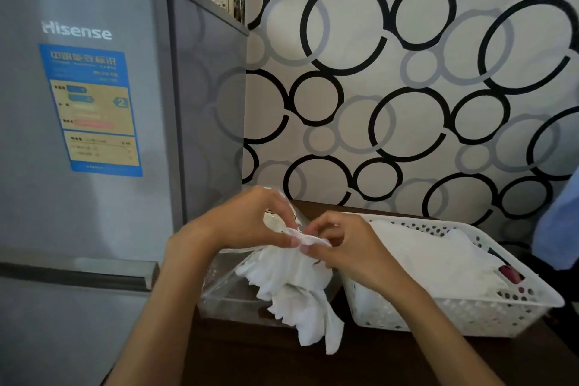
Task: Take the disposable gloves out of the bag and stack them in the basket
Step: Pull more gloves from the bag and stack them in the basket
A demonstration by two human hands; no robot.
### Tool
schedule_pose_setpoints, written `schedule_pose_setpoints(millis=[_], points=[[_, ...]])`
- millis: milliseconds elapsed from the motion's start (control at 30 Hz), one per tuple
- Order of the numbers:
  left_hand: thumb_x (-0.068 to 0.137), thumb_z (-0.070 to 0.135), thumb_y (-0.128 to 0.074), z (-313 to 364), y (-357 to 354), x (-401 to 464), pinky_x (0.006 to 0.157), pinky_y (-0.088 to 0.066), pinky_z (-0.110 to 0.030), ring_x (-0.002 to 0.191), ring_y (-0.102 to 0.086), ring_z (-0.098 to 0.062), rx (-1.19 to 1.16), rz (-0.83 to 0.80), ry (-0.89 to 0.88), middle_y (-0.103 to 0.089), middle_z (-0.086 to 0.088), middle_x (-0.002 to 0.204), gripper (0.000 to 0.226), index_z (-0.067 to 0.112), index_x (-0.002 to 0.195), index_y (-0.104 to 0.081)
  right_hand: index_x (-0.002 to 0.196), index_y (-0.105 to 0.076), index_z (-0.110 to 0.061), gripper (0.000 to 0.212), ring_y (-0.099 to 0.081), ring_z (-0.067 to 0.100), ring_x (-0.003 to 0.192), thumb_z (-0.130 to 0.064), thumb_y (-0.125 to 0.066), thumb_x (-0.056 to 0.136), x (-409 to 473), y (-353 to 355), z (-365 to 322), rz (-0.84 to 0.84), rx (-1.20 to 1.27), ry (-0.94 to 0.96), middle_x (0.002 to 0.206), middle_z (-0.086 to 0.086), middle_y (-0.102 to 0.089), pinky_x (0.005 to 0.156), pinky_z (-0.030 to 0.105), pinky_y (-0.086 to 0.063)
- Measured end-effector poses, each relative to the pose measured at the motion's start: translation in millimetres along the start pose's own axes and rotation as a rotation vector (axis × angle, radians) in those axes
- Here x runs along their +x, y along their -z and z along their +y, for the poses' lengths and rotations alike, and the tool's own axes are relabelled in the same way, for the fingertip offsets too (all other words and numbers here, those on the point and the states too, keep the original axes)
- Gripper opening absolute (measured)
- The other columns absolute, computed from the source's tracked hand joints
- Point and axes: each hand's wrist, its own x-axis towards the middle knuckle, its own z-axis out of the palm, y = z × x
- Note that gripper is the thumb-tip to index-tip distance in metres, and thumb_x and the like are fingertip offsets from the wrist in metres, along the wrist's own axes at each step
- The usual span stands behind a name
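A bunch of thin white disposable gloves (294, 288) hangs between my hands above the dark table. My left hand (250, 219) pinches the top edge of the bunch from the left. My right hand (341, 247) pinches the same edge from the right. Under and behind the gloves lies the clear plastic bag (225, 288), partly hidden by them. To the right stands the white perforated basket (470, 313), with a stack of white gloves (438, 260) lying inside it.
A grey fridge (94, 135) stands close on the left, right beside the bag. The wall with black and grey rings (407, 88) runs behind the dark wooden table (266, 363). Something blue (560, 222) shows at the right edge.
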Motion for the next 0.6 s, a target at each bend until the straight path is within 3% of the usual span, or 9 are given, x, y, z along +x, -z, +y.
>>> schedule_pose_setpoints(millis=[67,200,300,400,467,533,600], points=[[0.082,0.039,-0.072,-1.0,0.0,0.9,0.076,-0.045,-0.021,0.088,-0.057,0.005,-0.075,0.011,0.013,-0.065,0.018,0.093,0.012,0.031,0.089,-0.073,0.099,-0.057,-0.028,0.037,-0.065,0.004,0.083,-0.019,-0.081,0.072,-10.0,-2.0,1.4,0.025,-0.017,-0.040,0.094,-0.014,-0.066,0.071,0.023,-0.055],[0.090,0.034,-0.063,1.7,7.3,-3.3,0.077,-0.050,-0.021,0.083,-0.066,-0.001,-0.232,0.055,0.096,-0.071,0.009,0.093,0.015,0.022,0.096,-0.069,0.096,-0.043,-0.032,0.043,-0.058,0.002,0.076,-0.031,-0.079,0.072,-37.3,-9.2,-1.9,0.247,-0.261,-0.090,0.091,-0.019,-0.051,0.062,0.012,-0.042],[0.094,0.028,-0.057,1.7,7.4,-5.1,0.082,-0.052,-0.031,0.078,-0.070,-0.006,-0.293,0.066,0.172,-0.074,0.003,0.089,0.014,0.016,0.097,-0.064,0.096,-0.039,-0.033,0.039,-0.052,0.002,0.074,-0.039,-0.073,0.079,-49.5,-17.5,-0.3,0.188,-0.436,-0.086,0.091,-0.016,-0.048,0.062,0.010,-0.040],[0.096,0.024,-0.053,2.8,6.3,-4.0,0.080,-0.053,-0.038,0.073,-0.071,-0.012,-0.397,0.125,0.256,-0.072,-0.001,0.087,0.013,0.013,0.096,-0.059,0.093,-0.057,-0.036,0.011,-0.057,0.000,0.076,-0.039,-0.065,0.086,-58.7,-25.1,-0.3,0.041,-0.513,-0.071,0.087,-0.016,-0.060,0.070,0.013,-0.048],[0.096,0.025,-0.052,3.5,6.9,-3.1,0.078,-0.054,-0.038,0.072,-0.072,-0.013,-0.410,0.167,0.282,-0.071,-0.002,0.092,0.014,0.012,0.099,-0.058,0.110,-0.064,-0.033,0.019,-0.059,0.000,0.095,-0.034,-0.057,0.092,-66.0,-34.1,-0.5,-0.064,-0.557,-0.027,0.105,-0.014,-0.063,0.082,0.015,-0.045],[0.096,0.025,-0.052,4.7,7.2,-3.5,0.074,-0.054,-0.036,0.070,-0.071,-0.012,-0.389,0.190,0.292,-0.072,-0.002,0.091,0.014,0.013,0.100,-0.057,0.125,-0.055,-0.023,0.029,-0.052,0.010,0.116,-0.028,-0.045,0.098,-69.8,-43.7,3.6,-0.158,-0.634,0.026,0.123,-0.007,-0.057,0.087,0.020,-0.040],[0.096,0.025,-0.052,6.0,8.2,-3.8,0.068,-0.051,-0.034,0.069,-0.071,-0.010,-0.371,0.209,0.290,-0.073,-0.002,0.088,0.011,0.016,0.097,-0.056,0.140,-0.037,-0.012,0.040,-0.033,0.012,0.135,-0.023,-0.037,0.102,-68.9,-49.5,6.8,-0.223,-0.669,0.033,0.143,-0.001,-0.041,0.103,0.023,-0.032]])
